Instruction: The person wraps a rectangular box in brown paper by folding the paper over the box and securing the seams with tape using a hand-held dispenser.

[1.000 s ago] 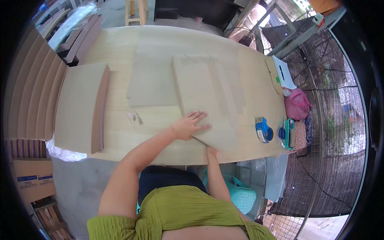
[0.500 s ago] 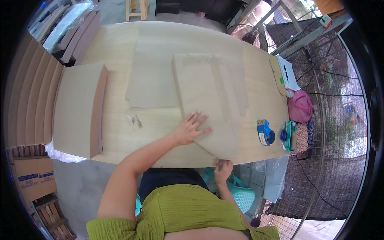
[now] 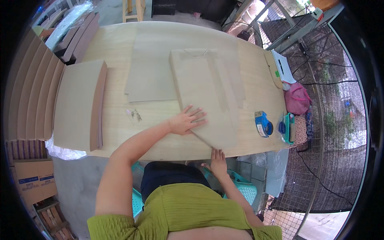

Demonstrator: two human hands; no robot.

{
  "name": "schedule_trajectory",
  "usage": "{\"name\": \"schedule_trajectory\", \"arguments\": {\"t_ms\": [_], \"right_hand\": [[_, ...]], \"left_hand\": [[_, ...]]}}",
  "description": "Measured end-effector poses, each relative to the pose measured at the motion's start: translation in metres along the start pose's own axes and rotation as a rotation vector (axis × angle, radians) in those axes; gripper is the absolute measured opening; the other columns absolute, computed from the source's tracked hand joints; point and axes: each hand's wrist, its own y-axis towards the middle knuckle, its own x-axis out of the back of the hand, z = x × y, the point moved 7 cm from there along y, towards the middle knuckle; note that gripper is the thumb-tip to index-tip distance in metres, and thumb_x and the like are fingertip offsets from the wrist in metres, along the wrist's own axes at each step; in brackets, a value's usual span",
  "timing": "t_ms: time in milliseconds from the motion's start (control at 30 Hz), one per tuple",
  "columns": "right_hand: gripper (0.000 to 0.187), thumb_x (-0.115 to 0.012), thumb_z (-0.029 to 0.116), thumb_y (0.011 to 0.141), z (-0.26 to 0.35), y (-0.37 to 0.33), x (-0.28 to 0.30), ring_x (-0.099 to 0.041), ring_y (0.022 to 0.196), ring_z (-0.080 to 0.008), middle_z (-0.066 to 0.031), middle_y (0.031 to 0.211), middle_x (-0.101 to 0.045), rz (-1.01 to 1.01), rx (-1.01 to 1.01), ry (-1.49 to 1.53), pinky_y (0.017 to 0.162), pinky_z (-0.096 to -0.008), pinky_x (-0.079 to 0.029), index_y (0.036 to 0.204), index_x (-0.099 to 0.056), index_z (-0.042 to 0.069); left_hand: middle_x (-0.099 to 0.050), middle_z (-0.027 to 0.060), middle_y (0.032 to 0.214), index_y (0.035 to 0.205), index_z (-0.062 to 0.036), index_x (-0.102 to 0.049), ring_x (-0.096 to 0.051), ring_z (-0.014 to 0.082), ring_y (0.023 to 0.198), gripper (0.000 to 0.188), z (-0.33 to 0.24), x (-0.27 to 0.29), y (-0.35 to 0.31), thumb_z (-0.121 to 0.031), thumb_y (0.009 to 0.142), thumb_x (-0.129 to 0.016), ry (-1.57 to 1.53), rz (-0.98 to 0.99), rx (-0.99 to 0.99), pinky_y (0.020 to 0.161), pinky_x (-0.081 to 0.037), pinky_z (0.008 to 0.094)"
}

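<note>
A long flat brown cardboard box [image 3: 198,82] lies lengthwise in front of me, with tape across its far end and a tape strip running along its right side. My left hand [image 3: 187,121] rests on the box's near left part, palm down and fingers spread. At the box's near end, by the table edge, my right hand [image 3: 218,162] has its fingers stretched up against the end face, with the thumb apart to the left. Nothing shows in its grasp. Flat brown sheets [image 3: 150,76] lie under and beyond the box.
Stacked cardboard boxes [image 3: 80,108] stand on the table's left, beside upright folded cardboard [image 3: 30,92]. To the right are a blue tape dispenser [image 3: 262,124], a green basket [image 3: 289,128] and a pink bag [image 3: 298,99]. A small clear scrap [image 3: 135,116] lies left of my hand.
My right hand has gone from curled fingers at the near corner to straightened fingers against the box's end. The left hand stays on the box. The whole view has shifted slightly.
</note>
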Motion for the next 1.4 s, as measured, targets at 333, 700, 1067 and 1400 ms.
{"name": "schedule_trajectory", "arguments": {"t_ms": [333,700,1067,1400], "right_hand": [[0.041,-0.070,0.030,0.091,0.051,0.023,-0.013,-0.054,0.092,-0.0183,-0.0033,0.102,-0.062,0.265,-0.592,2.010,0.085,-0.0389,-0.046,0.126,-0.062,0.010],[0.016,-0.067,0.029,0.093,0.057,0.089,-0.029,-0.037,0.060,-0.0116,0.0039,0.071,-0.046,-0.160,-0.977,2.479,0.056,-0.0297,-0.033,0.089,-0.058,0.016],[0.037,-0.057,0.018,0.096,-0.241,-0.061,-0.012,-0.042,0.050,-0.0088,-0.0003,0.087,-0.057,-0.845,-1.001,2.283,0.050,-0.0248,-0.042,0.133,-0.056,0.014],[0.027,-0.059,0.019,0.096,-0.182,0.097,0.181,-0.062,0.099,-0.0172,-0.0089,0.106,-0.067,-0.294,0.169,1.004,0.089,-0.0283,-0.047,0.113,-0.070,0.001]], "left_hand": [[-0.040,0.0033,0.153,0.146,-0.0231,-0.044,-0.034,0.0289,0.143,0.078,-0.010,-0.017,-0.004,-0.037,0.075,-0.073,0.116,-0.141,0.031,0.116,-0.020,0.0607],[-0.040,0.0012,0.154,0.148,-0.0276,-0.042,-0.035,0.0292,0.143,0.071,-0.012,-0.020,-0.005,-0.029,0.081,-0.065,0.090,-0.192,0.104,0.117,-0.018,0.0604],[-0.032,-0.0027,0.158,0.147,-0.0472,-0.037,-0.029,0.0293,0.146,0.073,-0.028,-0.006,0.000,-0.018,0.084,-0.059,0.129,0.041,0.267,0.118,-0.019,0.0592],[-0.021,0.0037,0.162,0.152,-0.0377,-0.030,-0.023,0.0348,0.147,0.073,-0.007,0.026,0.059,-0.059,0.087,-0.055,0.021,0.186,0.757,0.107,-0.018,0.0745]]}}
